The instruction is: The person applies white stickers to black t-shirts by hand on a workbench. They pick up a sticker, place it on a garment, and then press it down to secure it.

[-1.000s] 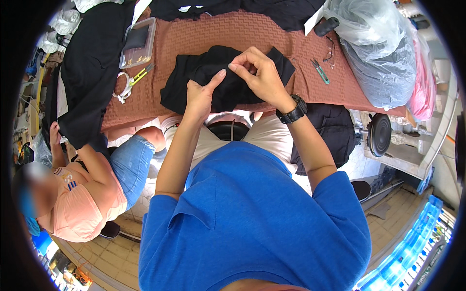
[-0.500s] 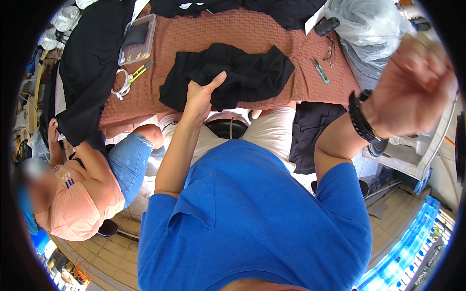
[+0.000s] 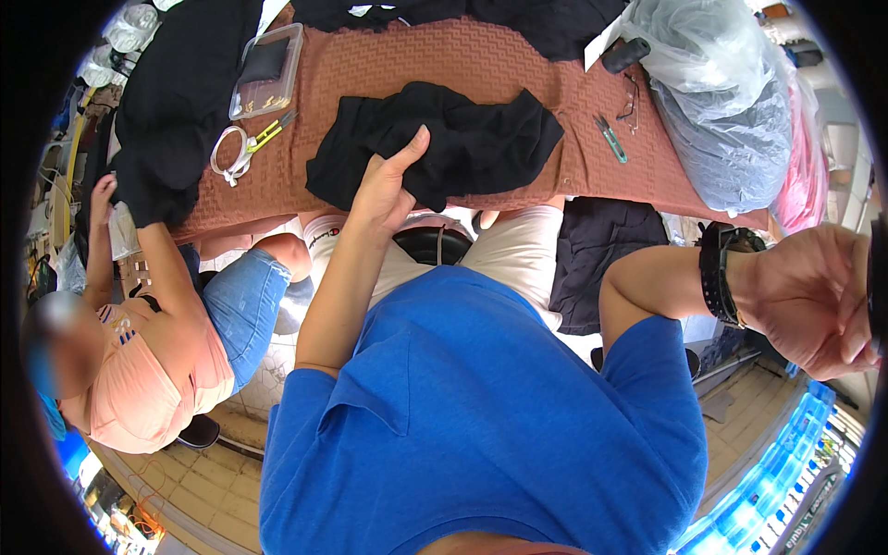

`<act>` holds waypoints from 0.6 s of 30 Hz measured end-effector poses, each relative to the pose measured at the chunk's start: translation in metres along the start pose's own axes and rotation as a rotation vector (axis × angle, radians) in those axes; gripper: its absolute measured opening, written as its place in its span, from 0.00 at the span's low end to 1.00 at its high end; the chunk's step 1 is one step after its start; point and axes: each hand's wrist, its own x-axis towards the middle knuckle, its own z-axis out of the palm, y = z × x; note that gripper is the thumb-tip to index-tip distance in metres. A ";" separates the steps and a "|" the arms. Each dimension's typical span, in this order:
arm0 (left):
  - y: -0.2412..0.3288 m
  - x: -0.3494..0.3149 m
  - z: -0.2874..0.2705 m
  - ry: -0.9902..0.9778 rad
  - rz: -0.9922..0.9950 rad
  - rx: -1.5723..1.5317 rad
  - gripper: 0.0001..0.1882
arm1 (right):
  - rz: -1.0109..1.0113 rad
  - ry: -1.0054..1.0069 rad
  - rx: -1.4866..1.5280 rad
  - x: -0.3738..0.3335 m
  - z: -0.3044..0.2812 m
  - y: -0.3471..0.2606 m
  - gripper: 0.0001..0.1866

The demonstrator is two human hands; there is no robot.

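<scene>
**Right Hand Moved Clear of Cloth; Left Hand Remains at Near Edge**

The cloth [image 3: 481,139], black and crumpled, lies on the table [image 3: 388,60] in front of the person, at its near edge. Its position is nearly unchanged from the earlier frames.

Left hand [image 3: 381,194]: remains at the near edge of the cloth, left of its middle. The thumb is extended over the cloth; the other fingers are curled and partly hidden. Whether they pinch the cloth cannot be told.

Right hand [image 3: 805,301]: one second ago, fingertips together above the cloth. Half a second ago, raised in front of the bag [image 3: 721,120]. Now lower and farther right, palm visible, fingers bent, well apart from the cloth. Whether the fingers hold anything cannot be told.

Unmoved items: scissors [image 3: 267,135] and box [image 3: 294,83] left of the cloth; snips [image 3: 614,145] and glasses [image 3: 630,100] right of it.

Co-worker, at left: the visible hand [image 3: 104,197] is now higher, beside the black fabric [image 3: 166,129], whose lower end has also risen.
</scene>
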 end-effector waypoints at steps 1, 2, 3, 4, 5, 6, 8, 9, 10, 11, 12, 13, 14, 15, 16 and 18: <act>0.004 -0.002 0.000 -0.011 0.021 -0.027 0.19 | -0.004 0.072 0.054 -0.010 0.007 0.006 0.05; 0.007 -0.002 0.003 -0.040 0.032 -0.048 0.19 | 0.092 0.201 -0.051 -0.031 0.016 0.018 0.07; 0.010 0.000 0.008 -0.070 0.028 -0.044 0.19 | 0.199 0.332 -0.157 -0.052 0.025 0.027 0.09; 0.015 0.003 0.012 -0.092 0.030 -0.045 0.19 | 0.316 0.451 -0.232 -0.071 0.033 0.039 0.11; 0.019 0.005 0.016 -0.106 0.038 -0.039 0.19 | 0.485 0.391 -0.690 -0.079 0.037 0.071 0.12; 0.022 0.005 0.018 -0.098 0.052 -0.024 0.18 | 0.835 0.234 -0.533 -0.062 0.056 0.099 0.10; 0.031 -0.003 0.021 -0.084 0.122 0.023 0.18 | 0.909 0.195 -0.368 -0.103 0.061 0.160 0.06; 0.034 -0.003 0.026 -0.088 0.139 0.046 0.18 | 0.916 0.228 -0.316 -0.115 0.064 0.177 0.06; 0.036 -0.002 0.028 -0.085 0.144 0.063 0.18 | 0.898 0.217 -0.300 -0.123 0.065 0.189 0.05; 0.038 0.000 0.030 -0.079 0.150 0.082 0.18 | 0.879 0.207 -0.281 -0.129 0.066 0.200 0.05; 0.040 0.002 0.032 -0.078 0.159 0.100 0.17 | 0.842 0.217 -0.252 -0.130 0.068 0.208 0.04; 0.042 0.001 0.034 -0.075 0.162 0.112 0.17 | 0.813 0.235 -0.240 -0.132 0.069 0.216 0.05; 0.044 0.001 0.036 -0.070 0.168 0.122 0.17 | 0.784 0.250 -0.226 -0.135 0.071 0.225 0.05; 0.045 0.000 0.037 -0.065 0.174 0.131 0.17 | 0.756 0.265 -0.213 -0.138 0.071 0.230 0.05; 0.044 0.002 0.037 -0.050 0.187 0.111 0.16 | 0.736 0.297 -0.263 -0.141 0.071 0.233 0.05; 0.036 0.005 0.036 -0.013 0.215 0.069 0.15 | 0.730 0.428 -0.146 -0.152 0.072 0.241 0.05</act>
